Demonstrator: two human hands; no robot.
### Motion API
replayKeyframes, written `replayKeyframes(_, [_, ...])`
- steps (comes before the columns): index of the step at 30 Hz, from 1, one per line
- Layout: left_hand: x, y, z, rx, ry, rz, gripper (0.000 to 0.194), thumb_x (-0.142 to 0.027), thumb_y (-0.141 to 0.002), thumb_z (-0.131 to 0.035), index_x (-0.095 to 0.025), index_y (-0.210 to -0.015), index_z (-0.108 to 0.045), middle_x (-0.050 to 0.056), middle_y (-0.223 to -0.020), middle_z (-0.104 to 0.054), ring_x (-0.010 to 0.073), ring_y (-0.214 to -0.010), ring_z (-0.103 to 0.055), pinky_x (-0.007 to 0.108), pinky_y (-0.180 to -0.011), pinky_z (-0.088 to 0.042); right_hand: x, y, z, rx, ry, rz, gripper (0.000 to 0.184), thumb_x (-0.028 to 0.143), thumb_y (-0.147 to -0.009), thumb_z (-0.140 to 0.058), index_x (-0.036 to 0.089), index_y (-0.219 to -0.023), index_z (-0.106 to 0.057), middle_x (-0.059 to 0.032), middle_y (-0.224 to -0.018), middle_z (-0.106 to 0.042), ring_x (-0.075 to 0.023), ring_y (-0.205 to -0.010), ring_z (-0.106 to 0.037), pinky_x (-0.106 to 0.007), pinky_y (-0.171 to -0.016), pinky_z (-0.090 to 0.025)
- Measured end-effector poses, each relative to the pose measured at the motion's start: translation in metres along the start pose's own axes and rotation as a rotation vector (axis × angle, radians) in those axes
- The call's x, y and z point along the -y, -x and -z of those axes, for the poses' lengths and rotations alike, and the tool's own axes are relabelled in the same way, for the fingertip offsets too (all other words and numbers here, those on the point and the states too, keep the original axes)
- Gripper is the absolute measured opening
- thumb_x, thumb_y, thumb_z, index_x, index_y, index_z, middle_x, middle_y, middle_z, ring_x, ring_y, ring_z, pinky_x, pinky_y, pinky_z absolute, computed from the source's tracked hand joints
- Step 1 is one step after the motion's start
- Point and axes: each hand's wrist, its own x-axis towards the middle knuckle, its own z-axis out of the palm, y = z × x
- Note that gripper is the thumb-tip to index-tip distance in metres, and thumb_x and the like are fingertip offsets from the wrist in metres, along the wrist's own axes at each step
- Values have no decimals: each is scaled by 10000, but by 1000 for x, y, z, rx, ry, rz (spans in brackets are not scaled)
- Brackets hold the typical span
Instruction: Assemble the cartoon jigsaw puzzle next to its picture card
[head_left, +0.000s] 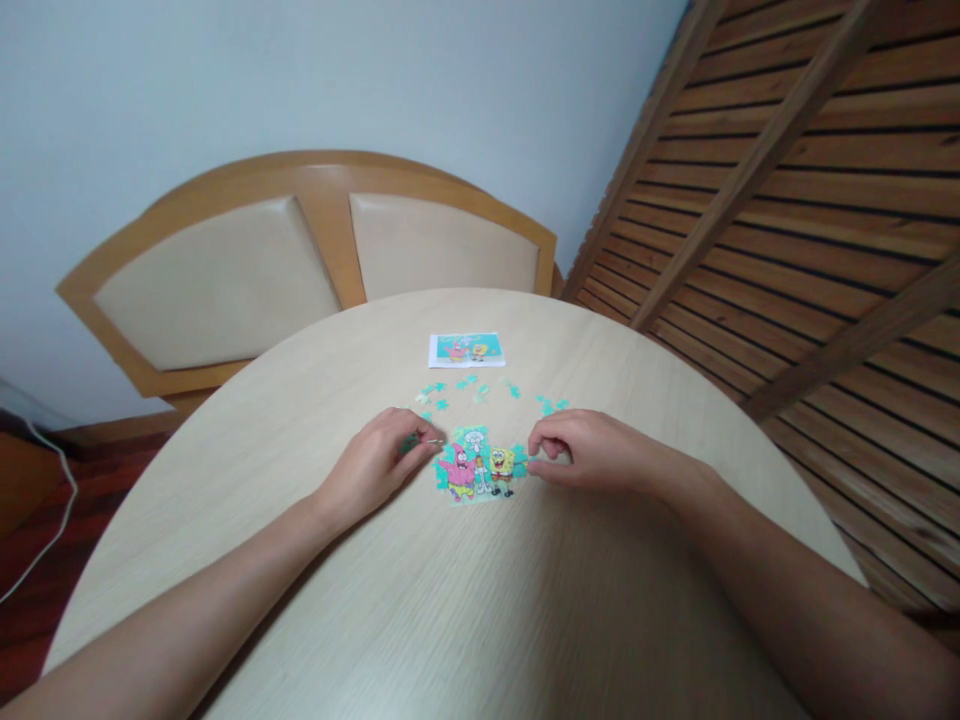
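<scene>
A partly joined jigsaw puzzle (476,465) lies flat on the table, showing a pink starfish, a pale long-nosed figure and a yellow sponge figure on teal. At its left edge, my left hand (382,452) pinches a small jigsaw piece (434,441) between thumb and forefinger, seen nearly edge-on. My right hand (574,450) is at the opposite edge, thumb and forefinger curled around a small jigsaw piece (529,461) that is mostly covered. Several loose teal pieces (441,405) are scattered just beyond the puzzle, some partly behind my hands.
A picture card (469,350) of the same figures lies farther back on the round wooden table (420,600). Past the table's far edge stands a wide padded chair back (225,280). A slatted wooden screen (787,200) rises on the right, and a white cable (67,500) hangs at left.
</scene>
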Motion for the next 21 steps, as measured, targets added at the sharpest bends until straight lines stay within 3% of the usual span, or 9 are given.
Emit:
replayKeyframes(6, [-27, 6, -7, 28, 97, -107, 158, -320, -1039, -533, -230, -1031, -664, 53, -1042, -715, 212, -996, -645, 373, -893, -513, 27, -2, -8, -139, -27, 85, 155, 356, -926, -637, 208, -913, -682, 1, -779, -661, -157, -716, -584, -290, -721, -380])
replayKeyframes(10, [-42, 8, -13, 43, 108, -143, 130, -349, -1014, -587, -231, -1025, -641, 51, -990, -716, 212, -948, -657, 352, -845, -528, 52, 0, -16, -123, -125, 153, 236, 392, -894, -702, 210, -1031, -644, -15, -889, -693, -183, -818, -636, -305, -780, -404])
replayKeyframes(13, [-47, 9, -14, 52, 138, -187, 167, -373, -1021, -572, -224, -976, -633, 59, -951, -711, 208, -920, -660, 335, -810, -530, 64, 0, -21, -109, -206, 155, 184, 367, -921, -677, 205, -999, -639, -20, -878, -704, -185, -812, -642, -306, -781, -417])
replayKeyframes(18, [-48, 8, -14, 45, 132, -210, 189, -394, -1017, -586, -220, -949, -618, 47, -897, -702, 198, -871, -656, 321, -760, -527, 65, -1, -21, -33, -407, 76, 175, 374, -954, -625, 209, -917, -672, -4, -781, -688, -155, -706, -620, -265, -673, -430])
replayKeyframes(21, [-46, 8, -14, 88, 90, -221, 184, -396, -1002, -610, -216, -1038, -617, 62, -980, -710, 214, -939, -661, 349, -822, -540, 57, -2, -15, -37, -441, 28, 160, 340, -942, -620, 201, -891, -677, -2, -779, -689, -149, -714, -615, -254, -657, -431])
